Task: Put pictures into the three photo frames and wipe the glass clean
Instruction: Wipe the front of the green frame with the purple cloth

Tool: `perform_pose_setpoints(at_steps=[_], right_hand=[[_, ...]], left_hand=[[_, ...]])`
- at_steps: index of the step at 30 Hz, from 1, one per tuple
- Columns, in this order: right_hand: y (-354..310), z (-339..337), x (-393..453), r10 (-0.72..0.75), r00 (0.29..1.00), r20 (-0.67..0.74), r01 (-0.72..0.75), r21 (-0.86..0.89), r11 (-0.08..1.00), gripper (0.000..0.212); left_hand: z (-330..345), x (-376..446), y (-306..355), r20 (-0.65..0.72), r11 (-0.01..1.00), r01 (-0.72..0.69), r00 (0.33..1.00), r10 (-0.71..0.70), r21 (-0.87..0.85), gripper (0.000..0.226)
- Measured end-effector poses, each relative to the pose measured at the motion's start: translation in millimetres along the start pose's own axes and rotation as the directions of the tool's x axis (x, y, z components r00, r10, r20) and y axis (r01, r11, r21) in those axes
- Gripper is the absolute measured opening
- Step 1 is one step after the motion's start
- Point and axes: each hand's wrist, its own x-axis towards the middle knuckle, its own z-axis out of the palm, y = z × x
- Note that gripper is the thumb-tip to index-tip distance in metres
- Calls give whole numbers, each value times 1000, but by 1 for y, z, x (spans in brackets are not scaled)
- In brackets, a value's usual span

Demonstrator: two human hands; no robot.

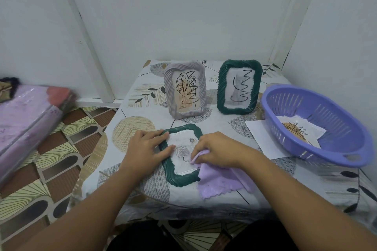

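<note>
While the flat frame (pixel 181 155) lies face up at the near middle of the table (pixel 142 96), right hand (pixel 216 149) bunches the cloth (pixel 220 181) in curled fingers, pressing it on the glass's right side. Left hand (pixel 146 146) lies flat, fingers straight, pinning the left rim. Best practice, as I judge it: keep that brace firm so the frame does not skid; wipe in overlapping strokes out to the corners. Marks show on both standing frames: grey frame (pixel 184 89), green frame (pixel 239 85). Basket (pixel 346 149) sits right.
</note>
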Motion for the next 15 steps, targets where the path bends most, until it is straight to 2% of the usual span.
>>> perform_pose_setpoints(at_steps=[2,6,11,12,15], right_hand=[[2,-4,-2,11,1000,4,-12,20,1000,14],[0,5,6,9,992,-128,-13,-32,999,14],[1,-3,-1,4,1000,27,-5,13,1000,13],[2,-4,-1,8,1000,24,-9,21,1000,13],[0,1,6,18,995,-101,-21,-25,999,14]], left_hand=[[0,0,0,-5,1000,-6,1000,6,-3,75],[0,0,0,-11,1000,-9,1000,9,-5,74],[0,-1,0,-19,1000,-9,1000,9,-13,74],[0,-1,0,-24,1000,-11,1000,11,-14,74],[1,-1,0,-47,999,-18,999,17,-27,73]])
